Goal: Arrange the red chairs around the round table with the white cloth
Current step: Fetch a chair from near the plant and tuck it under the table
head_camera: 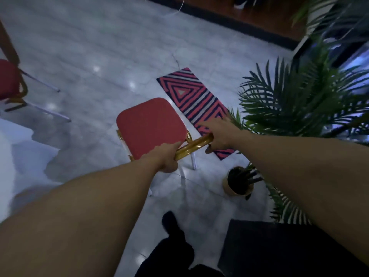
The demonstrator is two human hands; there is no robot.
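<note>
Chair (pixel 149 124) sits centre of view on the floor (pixel 95 47), backrest top rail (pixel 192 145) on the near side, seat facing away. Left hand (pixel 166 156) wraps the rail's left end, right hand (pixel 218 136) wraps its right end. Rug (pixel 196 102) lies flat just beyond and right of the chair, its near part passing under the right hand. Potted plant (pixel 299 100) stands right of the rug, pot (pixel 237 181) near-right of the chair legs. Second chair (pixel 10 80) at far left edge, well apart. Tablecloth edge (pixel 22 148) at near left. Person's foot (pixel 171 222) on the floor behind the chair.
</note>
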